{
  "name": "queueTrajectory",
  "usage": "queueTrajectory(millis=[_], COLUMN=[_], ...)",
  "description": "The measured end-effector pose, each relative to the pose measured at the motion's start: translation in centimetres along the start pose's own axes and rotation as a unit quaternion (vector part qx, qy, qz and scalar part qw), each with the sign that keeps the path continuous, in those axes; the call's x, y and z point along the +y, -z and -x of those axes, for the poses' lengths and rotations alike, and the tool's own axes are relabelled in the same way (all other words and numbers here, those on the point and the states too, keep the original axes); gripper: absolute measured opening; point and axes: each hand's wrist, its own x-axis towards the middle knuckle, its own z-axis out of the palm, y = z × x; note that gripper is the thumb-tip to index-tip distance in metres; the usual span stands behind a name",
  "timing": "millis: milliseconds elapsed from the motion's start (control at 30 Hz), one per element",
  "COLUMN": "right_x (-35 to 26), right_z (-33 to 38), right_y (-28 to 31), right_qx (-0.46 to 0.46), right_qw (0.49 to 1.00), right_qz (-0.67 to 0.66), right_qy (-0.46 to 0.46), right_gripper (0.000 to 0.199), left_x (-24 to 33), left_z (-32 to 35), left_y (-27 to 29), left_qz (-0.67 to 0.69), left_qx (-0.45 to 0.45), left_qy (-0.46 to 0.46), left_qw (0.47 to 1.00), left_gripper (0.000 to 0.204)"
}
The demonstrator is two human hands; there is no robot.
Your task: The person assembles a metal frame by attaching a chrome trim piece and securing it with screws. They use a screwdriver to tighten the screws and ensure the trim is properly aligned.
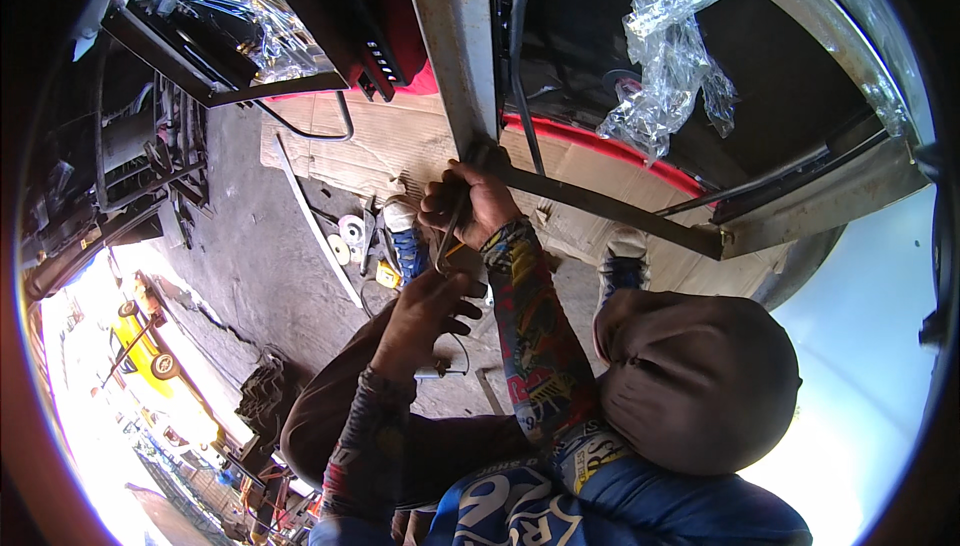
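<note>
My right hand (474, 204) is closed around a thin bent metal rod (450, 236), just below a joint of the rusty steel frame (462, 56). A dark fitting (486, 155) at that joint sits against the hand and is partly hidden by it. Below, my left hand (425, 311) is at the rod's lower, curved end, its fingers apart and loosely bent. Whether the left hand touches the rod is hard to make out. From the joint, a flat dark bar (610, 208) runs off to the right.
Crumpled clear plastic (670, 46) hangs over the dark panel with a red edge. Cardboard (385, 136) lies beneath. Left of my hands are discs (350, 229), a yellow object (388, 274) and a long pale strip (318, 221). My brown-clad knee (700, 381) is at right; a yellow vehicle (145, 346) stands far left.
</note>
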Motion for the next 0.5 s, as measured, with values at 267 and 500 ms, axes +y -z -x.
queueTrajectory(millis=[267,500], right_x=[-0.2,0.3], right_z=[0.0,0.0], right_y=[-0.1,-0.2], right_qx=[0.091,0.061], right_qw=[0.943,0.981], right_qz=[0.313,0.181], right_qy=[0.062,0.036], right_gripper=[0.030,0.028], left_x=[-1.0,-1.6], left_z=[-2.0,-0.5], left_y=[0.4,1.7], left_qz=[-0.581,0.125], left_qx=[0.253,0.002], left_qy=[-0.418,0.030], left_qw=[0.650,0.992], left_gripper=[0.028,0.050])
